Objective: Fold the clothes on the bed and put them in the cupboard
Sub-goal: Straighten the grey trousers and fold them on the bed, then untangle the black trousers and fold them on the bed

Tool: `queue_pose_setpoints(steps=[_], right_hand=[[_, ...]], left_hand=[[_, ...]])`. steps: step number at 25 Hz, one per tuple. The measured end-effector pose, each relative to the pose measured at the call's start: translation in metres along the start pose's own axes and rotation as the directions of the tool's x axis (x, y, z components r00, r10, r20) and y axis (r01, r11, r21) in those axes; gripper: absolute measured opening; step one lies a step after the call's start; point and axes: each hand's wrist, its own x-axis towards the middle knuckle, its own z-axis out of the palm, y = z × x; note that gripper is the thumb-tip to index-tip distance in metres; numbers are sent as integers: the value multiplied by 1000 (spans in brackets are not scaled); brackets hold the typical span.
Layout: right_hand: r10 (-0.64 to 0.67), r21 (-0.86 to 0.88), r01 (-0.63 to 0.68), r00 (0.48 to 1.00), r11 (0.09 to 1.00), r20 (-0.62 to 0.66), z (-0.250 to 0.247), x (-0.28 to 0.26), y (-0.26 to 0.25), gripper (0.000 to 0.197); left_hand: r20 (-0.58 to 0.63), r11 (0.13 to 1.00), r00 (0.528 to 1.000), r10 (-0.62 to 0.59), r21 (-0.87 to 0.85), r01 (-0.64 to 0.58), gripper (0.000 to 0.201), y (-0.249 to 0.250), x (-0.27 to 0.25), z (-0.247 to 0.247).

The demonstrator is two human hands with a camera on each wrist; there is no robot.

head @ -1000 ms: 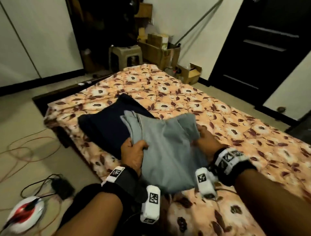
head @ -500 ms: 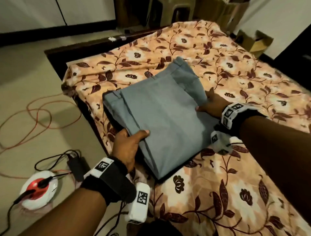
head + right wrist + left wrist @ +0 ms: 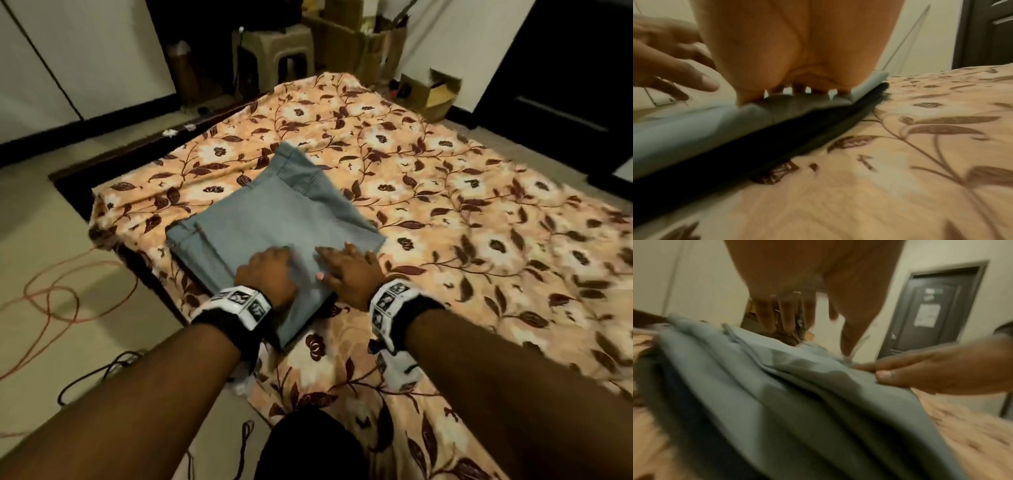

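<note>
**Both hands flat on the folded grey garment**

Floral bedding in peach and brown covers the bed (image 3: 445, 192), which fills most of your head view, with pale floor to its left and a dark door (image 3: 937, 311) in the far wall. Behind the bed stand a plastic stool (image 3: 274, 51) and some cardboard boxes (image 3: 428, 92). An orange cable (image 3: 51, 301) loops across the floor beside the bed.

The folded grey garment (image 3: 267, 219) lies near the bed's left corner, close to you. Your right wrist view shows it sitting on top of a dark garment (image 3: 777, 138), which rests directly on the bedding.

Your left hand (image 3: 270, 274) lies on the near part of the grey garment, blurred in the head view; its fingers (image 3: 787, 313) look stretched forward and only slightly parted, gripping nothing. Your right hand (image 3: 349, 270) rests just beside it on the same fold, palm down, with its fingers (image 3: 346, 251) spread and straight against the cloth. The two hands sit close together without touching. Each wrist carries a black band with a white marker block.
</note>
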Motion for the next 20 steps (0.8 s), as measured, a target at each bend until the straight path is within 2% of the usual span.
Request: queue_pose_setpoints(steps=[1,2,4,5,7,9,11,13,15,16,18,19,20], right_hand=[[63,41,-60,996,997,-69,-5,-18,4,60],[109,91,-96,983,991,-150,-12,-41,10,60],[155,113,-133,965,985,-211,-28,-94,28,61],[202,111,-183,958,977,-203,-33,-128,48,60],[352,115,-335,918,935,-182,-42,-205,105,59],[529,127,-514,831,848,-170,-49,-295,168,59],[662,135,-649,723,749,-195,-52,-386,225,58],[768,172,-749,614,640,-184,-46,-467,266,52],[875,170,-860,460,481,-151,-26,-557,300,50],[920,157,-910,360,383,-155,-13,-598,316,53],[984,188,-970,130,152,-126,20,-667,331,68],[992,196,-977,58,79,-111,35,-692,333,74],[992,191,-980,37,60,-119,46,-706,334,76]], left_hand=[[112,995,994,-3,97,-8,72,28,-2,0],[159,986,987,21,159,-47,75,52,-5,3],[180,964,965,191,153,-219,84,103,-18,17],[225,943,933,279,122,-311,90,141,-32,25],[379,894,833,403,33,-447,98,225,-66,52],[520,835,690,504,-87,-544,95,313,-112,87],[594,759,538,598,-204,-619,90,393,-162,116],[625,692,432,650,-250,-678,87,455,-209,134],[664,619,315,678,-284,-733,85,515,-262,151],[672,587,267,691,-307,-749,83,538,-283,157],[677,501,178,714,-317,-805,82,571,-314,166],[680,459,143,719,-310,-833,83,579,-325,171],[684,437,129,718,-299,-848,84,585,-329,174]])
